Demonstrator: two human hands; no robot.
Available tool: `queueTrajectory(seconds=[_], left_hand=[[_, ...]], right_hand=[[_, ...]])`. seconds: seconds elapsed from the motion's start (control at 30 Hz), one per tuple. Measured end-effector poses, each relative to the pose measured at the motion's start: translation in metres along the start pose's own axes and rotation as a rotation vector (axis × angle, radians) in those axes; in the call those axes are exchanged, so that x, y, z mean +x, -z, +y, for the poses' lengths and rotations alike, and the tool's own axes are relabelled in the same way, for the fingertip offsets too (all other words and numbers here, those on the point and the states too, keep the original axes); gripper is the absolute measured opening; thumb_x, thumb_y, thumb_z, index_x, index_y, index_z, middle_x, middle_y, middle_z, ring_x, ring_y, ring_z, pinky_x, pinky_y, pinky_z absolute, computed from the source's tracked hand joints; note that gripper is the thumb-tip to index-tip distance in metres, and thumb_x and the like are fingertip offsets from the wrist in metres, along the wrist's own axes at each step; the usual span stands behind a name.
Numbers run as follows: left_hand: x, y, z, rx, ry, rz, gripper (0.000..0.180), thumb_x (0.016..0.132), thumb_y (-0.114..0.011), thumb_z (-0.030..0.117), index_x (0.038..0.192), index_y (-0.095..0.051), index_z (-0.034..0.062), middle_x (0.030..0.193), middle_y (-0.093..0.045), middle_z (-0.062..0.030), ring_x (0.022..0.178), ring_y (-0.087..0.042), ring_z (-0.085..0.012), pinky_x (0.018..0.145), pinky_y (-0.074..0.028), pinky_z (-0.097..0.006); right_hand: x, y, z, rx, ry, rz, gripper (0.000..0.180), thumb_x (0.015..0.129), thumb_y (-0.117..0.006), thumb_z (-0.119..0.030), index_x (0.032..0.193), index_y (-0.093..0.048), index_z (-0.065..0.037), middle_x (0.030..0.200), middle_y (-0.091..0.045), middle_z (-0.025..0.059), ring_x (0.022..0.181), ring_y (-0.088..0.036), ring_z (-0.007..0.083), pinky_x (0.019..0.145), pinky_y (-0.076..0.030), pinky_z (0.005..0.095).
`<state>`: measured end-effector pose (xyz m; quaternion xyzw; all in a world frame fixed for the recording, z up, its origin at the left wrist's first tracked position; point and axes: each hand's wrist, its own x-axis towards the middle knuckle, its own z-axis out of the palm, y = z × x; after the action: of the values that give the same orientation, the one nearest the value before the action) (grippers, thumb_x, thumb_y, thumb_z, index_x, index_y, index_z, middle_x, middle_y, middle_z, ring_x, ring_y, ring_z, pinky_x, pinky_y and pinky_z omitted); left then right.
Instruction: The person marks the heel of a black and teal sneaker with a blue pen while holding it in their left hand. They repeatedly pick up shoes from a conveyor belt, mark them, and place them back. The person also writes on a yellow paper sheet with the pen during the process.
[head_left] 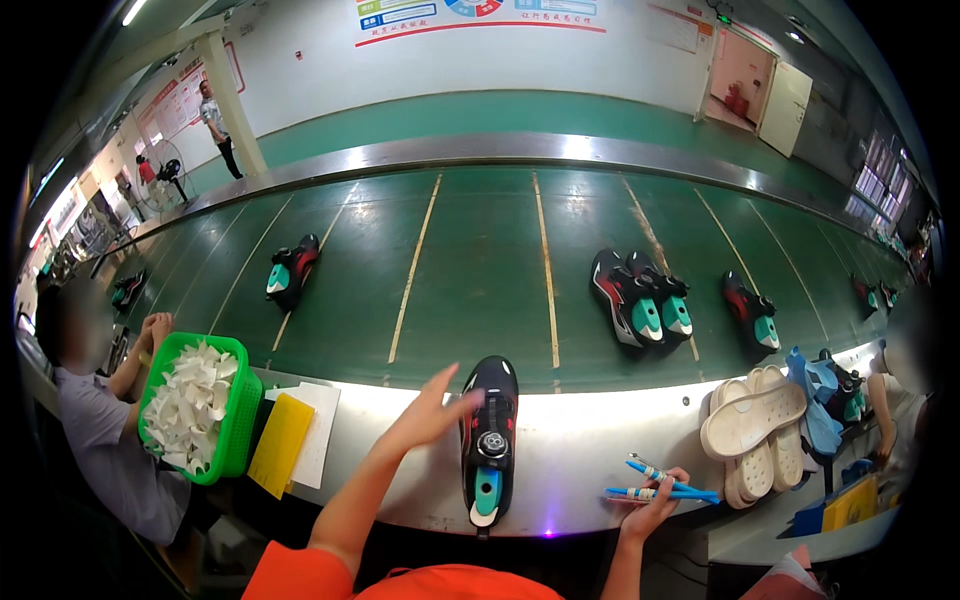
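In front of me a black sneaker (488, 425) with red trim, a round dial and a teal heel piece stands on the metal ledge, its toe pointing away. My left hand (432, 412) is at the shoe's left side, fingers spread, and overlaps its upper; whether it touches the shoe I cannot tell. My right hand (652, 508) is closed round slim blue pens (680, 492) with pale wrapped middles, held low over the ledge to the right of the shoe.
Beyond the ledge runs a green conveyor belt (470, 270) carrying similar shoes (640, 298). At left are a green basket (236, 420) of white scraps and a yellow card (280, 445). Cream clogs (752, 425) are piled at right. A co-worker (110, 420) sits left, another (895, 400) right.
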<state>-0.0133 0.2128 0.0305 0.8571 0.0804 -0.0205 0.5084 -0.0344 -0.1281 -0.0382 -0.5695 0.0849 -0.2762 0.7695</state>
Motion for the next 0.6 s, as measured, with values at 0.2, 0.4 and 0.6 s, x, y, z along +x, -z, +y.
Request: queueTrajectory(seconds=[0.2, 0.4, 0.6], left_hand=[[0.074, -0.032, -0.012, -0.346, 0.163, -0.057, 0.040, 0.069, -0.073, 0.032, 0.088, -0.065, -0.0031, 0.084, -0.064, -0.0085, 0.076, -0.060, -0.0153, 0.071, -0.047, -0.027], [-0.017, -0.010, 0.070, -0.486, -0.399, 0.128, 0.046, 0.059, -0.081, 0.019, 0.095, -0.060, -0.0007, 0.090, -0.064, -0.0089, 0.079, -0.062, -0.0141, 0.070, -0.050, -0.026], [-0.093, -0.008, 0.095, -0.331, -0.811, 0.145, 0.041, 0.058, -0.081, 0.007, 0.092, -0.058, 0.0018, 0.094, -0.065, -0.0149, 0.077, -0.066, -0.0197, 0.072, -0.052, -0.026]], right_hand=[[-0.004, -0.011, -0.005, -0.089, -0.026, -0.025, 0.035, 0.077, -0.056, -0.001, 0.104, -0.036, -0.011, 0.080, -0.044, 0.0016, 0.063, -0.043, 0.0066, 0.049, -0.036, 0.0173], [-0.005, -0.011, -0.007, -0.167, -0.015, -0.036, 0.040, 0.076, -0.057, 0.000, 0.107, -0.035, -0.011, 0.082, -0.046, 0.0026, 0.059, -0.043, 0.0070, 0.042, -0.034, 0.0172], [-0.010, -0.024, -0.023, -0.171, 0.060, -0.006, 0.037, 0.079, -0.056, -0.004, 0.109, -0.035, -0.008, 0.081, -0.046, 0.0032, 0.058, -0.045, 0.0078, 0.038, -0.037, 0.0187]])
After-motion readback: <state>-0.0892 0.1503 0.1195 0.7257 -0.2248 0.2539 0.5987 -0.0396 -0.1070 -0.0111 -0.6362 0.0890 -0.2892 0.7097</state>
